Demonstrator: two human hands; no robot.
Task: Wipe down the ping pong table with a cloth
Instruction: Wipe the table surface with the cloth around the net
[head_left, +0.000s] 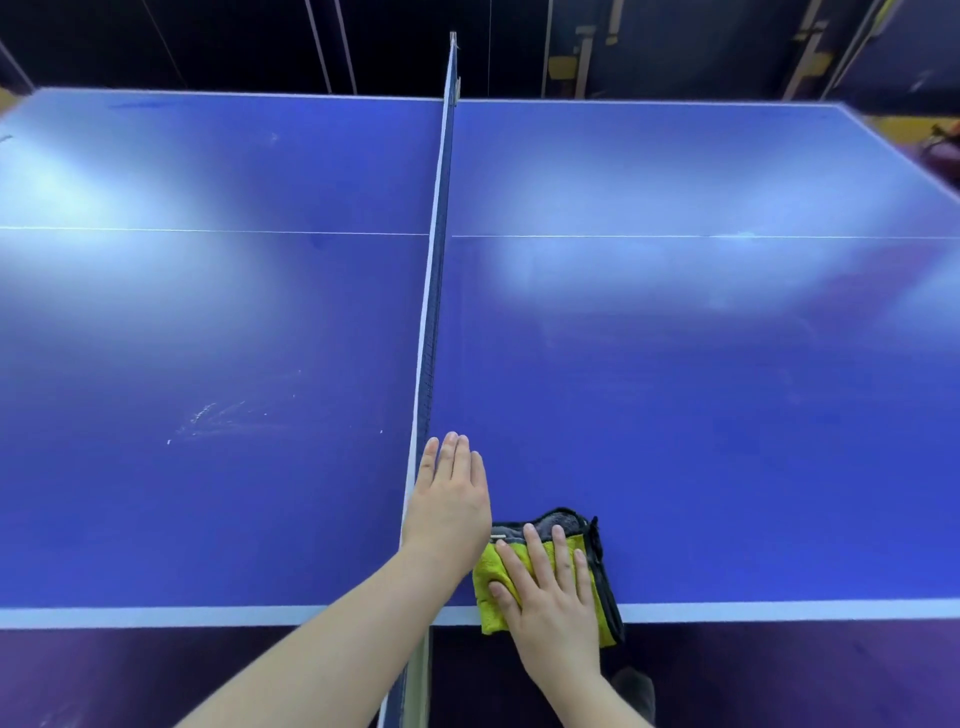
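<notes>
Right grip (550, 587), fingers spread flat, presses cloth (489, 570) onto desk (727, 441) edge at 6 o'clock; left grip (449, 499), fingers straight together (likely bracing), rests beside net (434, 312).

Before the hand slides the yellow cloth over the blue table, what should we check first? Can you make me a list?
1. Right hand pressed flat on the cloth: ok.
2. Cloth lying fully on the table: not ok, its near part hangs over the edge.
3. Left hand out of the cloth's way: ok for a wipe to the right; it rests flat beside the net, just left of the cloth.
4. Dirty spots found: ok, white scuffs show on the half left of the net.
5. Cloth damp enough: cannot tell.
</notes>
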